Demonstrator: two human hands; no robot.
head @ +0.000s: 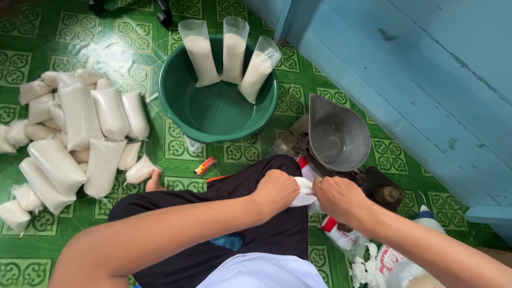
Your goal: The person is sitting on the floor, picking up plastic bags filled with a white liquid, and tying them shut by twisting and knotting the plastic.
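Gripping a small white bag [304, 192] between both fists, the person sits cross-legged on the green patterned floor [133, 48], and the bag sits just over the right knee, beside the grey metal scoop [337, 137]. Only a rounded white bulge shows between the knuckles, so most of it is hidden. Judging by the filled packs [80, 133] heaped at the left, it is thin clear plastic holding white grains: soft, slumping, probably a little slippery, and likely to tear or spill if pulled hard. The neck above the fill looks the sensible place to hold, since the body would simply sag. The left hand [276, 191] is curled tight on the bag's near end, wrist bent inward, forearm crossing the dark trousers. The right hand [337, 198] is closed on the other end, knuckles up, forearm coming in from the lower right. The two fists nearly touch. Three open-topped bags [229, 50] lean upright inside the green basin [213, 114] ahead, well apart from the hands.
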